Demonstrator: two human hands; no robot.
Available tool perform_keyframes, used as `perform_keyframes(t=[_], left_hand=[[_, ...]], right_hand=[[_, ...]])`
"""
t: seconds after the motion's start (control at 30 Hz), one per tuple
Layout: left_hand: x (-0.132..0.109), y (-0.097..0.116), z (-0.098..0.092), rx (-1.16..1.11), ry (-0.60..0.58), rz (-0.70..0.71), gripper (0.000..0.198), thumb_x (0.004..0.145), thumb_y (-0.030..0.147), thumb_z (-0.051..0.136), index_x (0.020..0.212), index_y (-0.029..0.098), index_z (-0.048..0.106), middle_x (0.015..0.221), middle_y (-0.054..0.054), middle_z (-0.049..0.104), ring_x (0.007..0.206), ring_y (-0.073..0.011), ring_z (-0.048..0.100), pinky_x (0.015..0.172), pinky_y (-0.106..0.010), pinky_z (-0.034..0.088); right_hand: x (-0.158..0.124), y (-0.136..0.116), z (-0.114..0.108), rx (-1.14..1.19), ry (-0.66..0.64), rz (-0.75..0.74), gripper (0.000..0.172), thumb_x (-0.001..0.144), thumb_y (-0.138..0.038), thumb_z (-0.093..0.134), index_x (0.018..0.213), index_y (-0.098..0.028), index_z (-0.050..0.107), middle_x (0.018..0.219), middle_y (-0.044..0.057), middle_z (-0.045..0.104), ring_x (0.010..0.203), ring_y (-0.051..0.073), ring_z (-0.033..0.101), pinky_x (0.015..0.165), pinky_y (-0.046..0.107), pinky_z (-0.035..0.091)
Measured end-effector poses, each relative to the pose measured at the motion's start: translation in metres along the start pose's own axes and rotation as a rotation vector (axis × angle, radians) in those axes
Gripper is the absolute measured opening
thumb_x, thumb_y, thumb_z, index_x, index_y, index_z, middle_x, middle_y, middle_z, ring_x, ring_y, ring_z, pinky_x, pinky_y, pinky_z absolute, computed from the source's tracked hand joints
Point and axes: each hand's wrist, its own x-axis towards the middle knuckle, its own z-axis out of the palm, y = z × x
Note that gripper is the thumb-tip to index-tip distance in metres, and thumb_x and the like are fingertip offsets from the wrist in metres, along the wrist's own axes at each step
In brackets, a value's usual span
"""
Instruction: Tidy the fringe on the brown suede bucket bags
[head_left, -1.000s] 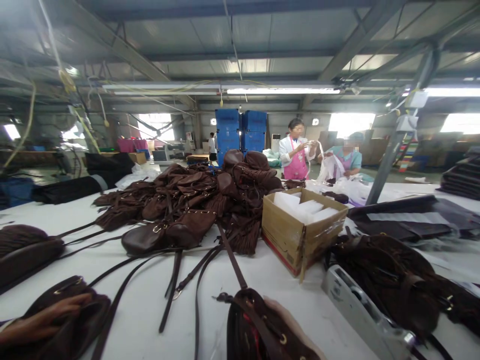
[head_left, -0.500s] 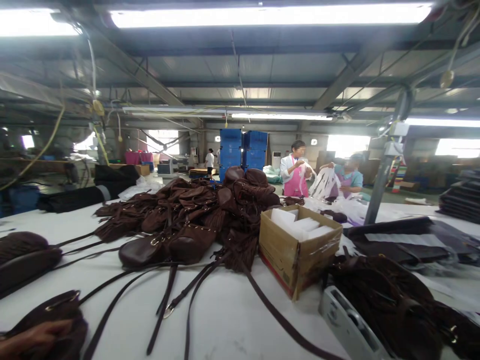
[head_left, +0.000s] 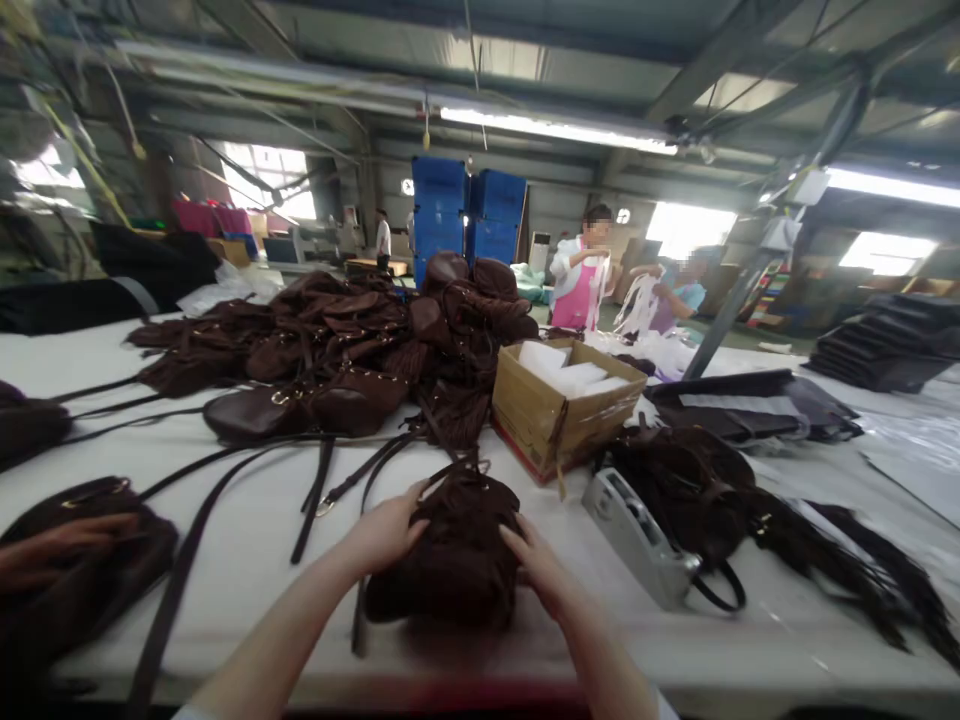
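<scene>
Brown bag (head_left: 461, 550) between two hands near the front of a white table (head_left: 255, 545)

The left hand (head_left: 390, 530) presses the bag's left side by its top, the right hand (head_left: 532, 560) its right side; whether either pinches any fabric cannot be told. The bag's lower edge is blurred. Just beyond it, to the right, stands one cardboard box (head_left: 525, 400); its white pieces (head_left: 570, 375) overlap too much to count. Right of the bag is one grey metal device (head_left: 637, 540), partly covering a dark heap (head_left: 697, 490). Far and left spreads a pile of brown bags (head_left: 337, 350), too tangled to count. At near left, one co-worker's hand (head_left: 71, 550) lies on another bag (head_left: 150, 545), both cut off. Farthest are two stacks of blue crates (head_left: 440, 215) and, to their right, two people (head_left: 574, 295).
</scene>
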Motion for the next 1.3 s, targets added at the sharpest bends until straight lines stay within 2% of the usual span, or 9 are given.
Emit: perform_keyframes(t=[0.17, 0.27, 0.37, 0.47, 0.6, 0.73, 1.0, 1.2, 1.3], left_hand=[[0.018, -0.002, -0.004, 0.107, 0.029, -0.016, 0.03, 0.085, 0.026, 0.046, 0.107, 0.019, 0.066, 0.105, -0.013, 0.071, 0.098, -0.0273, 0.065, 0.085, -0.034, 0.046], [0.017, 0.021, -0.022, 0.216, 0.133, 0.148, 0.032, 0.088, 0.022, 0.041, 0.107, 0.024, 0.066, 0.1, -0.008, 0.071, 0.092, -0.0241, 0.065, 0.083, -0.033, 0.045], [0.018, 0.039, -0.031, 0.305, 0.101, 0.344, 0.031, 0.085, 0.013, 0.041, 0.097, 0.022, 0.068, 0.092, -0.008, 0.069, 0.09, -0.0232, 0.063, 0.083, -0.032, 0.044], [0.022, 0.042, -0.019, 0.288, 0.038, 0.332, 0.024, 0.081, 0.011, 0.044, 0.085, 0.019, 0.067, 0.088, -0.01, 0.069, 0.088, -0.0244, 0.063, 0.082, -0.034, 0.045], [0.026, 0.026, 0.014, 0.039, -0.017, 0.208, 0.023, 0.077, 0.018, 0.049, 0.089, 0.022, 0.068, 0.096, -0.006, 0.072, 0.09, -0.023, 0.065, 0.083, -0.032, 0.046], [0.028, 0.006, 0.041, -0.14, -0.001, 0.134, 0.026, 0.078, 0.026, 0.049, 0.094, 0.024, 0.07, 0.096, -0.003, 0.074, 0.091, -0.0214, 0.066, 0.083, -0.03, 0.047], [0.038, -0.031, 0.08, -0.345, -0.107, 0.078, 0.024, 0.07, 0.027, 0.053, 0.086, 0.021, 0.07, 0.09, -0.002, 0.074, 0.087, -0.0206, 0.067, 0.083, -0.028, 0.049], [0.033, -0.033, 0.084, -0.413, -0.06, 0.105, 0.022, 0.07, 0.032, 0.056, 0.084, 0.021, 0.068, 0.089, -0.002, 0.073, 0.089, -0.0212, 0.065, 0.084, -0.03, 0.049], [0.03, -0.034, 0.087, -0.41, 0.003, 0.092, 0.023, 0.072, 0.035, 0.055, 0.085, 0.021, 0.068, 0.09, -0.002, 0.073, 0.089, -0.0214, 0.065, 0.085, -0.031, 0.048]], right_hand=[[-0.016, 0.005, 0.007, -0.485, 0.084, -0.131, 0.033, 0.076, -0.027, 0.064, 0.107, -0.016, 0.064, 0.107, 0.009, 0.069, 0.101, 0.024, 0.062, 0.091, 0.034, 0.045], [-0.041, -0.004, 0.01, -0.668, -0.106, -0.171, 0.014, 0.079, -0.023, 0.06, 0.09, -0.02, 0.068, 0.088, 0.004, 0.071, 0.082, 0.02, 0.064, 0.073, 0.026, 0.045], [-0.064, -0.011, 0.015, -0.757, -0.25, -0.192, 0.012, 0.083, -0.026, 0.057, 0.083, -0.021, 0.068, 0.078, 0.002, 0.07, 0.072, 0.017, 0.062, 0.063, 0.023, 0.04], [-0.072, -0.019, 0.017, -0.813, -0.101, -0.249, 0.011, 0.083, -0.027, 0.057, 0.084, -0.021, 0.066, 0.08, 0.003, 0.068, 0.074, 0.018, 0.06, 0.066, 0.025, 0.042], [-0.063, -0.039, 0.022, -0.747, 0.137, -0.515, 0.02, 0.082, -0.021, 0.058, 0.102, -0.02, 0.062, 0.108, 0.007, 0.061, 0.101, 0.02, 0.055, 0.09, 0.031, 0.043], [-0.045, -0.039, 0.043, -0.881, -0.009, -0.549, 0.043, 0.074, -0.022, 0.065, 0.117, -0.023, 0.057, 0.126, 0.007, 0.051, 0.117, 0.024, 0.044, 0.101, 0.038, 0.039], [-0.034, 0.01, 0.066, -1.202, -0.118, -0.352, 0.013, 0.085, -0.019, 0.051, 0.094, -0.018, 0.06, 0.101, 0.008, 0.059, 0.1, 0.024, 0.05, 0.085, 0.035, 0.045], [-0.064, -0.021, 0.039, -1.048, -0.326, -0.389, 0.018, 0.089, -0.029, 0.053, 0.082, -0.017, 0.065, 0.084, 0.005, 0.066, 0.084, 0.018, 0.058, 0.079, 0.028, 0.045], [-0.091, -0.05, 0.021, -0.78, -0.71, -0.351, 0.019, 0.09, -0.03, 0.055, 0.088, -0.018, 0.07, 0.082, 0.001, 0.069, 0.075, 0.013, 0.061, 0.071, 0.02, 0.045]])
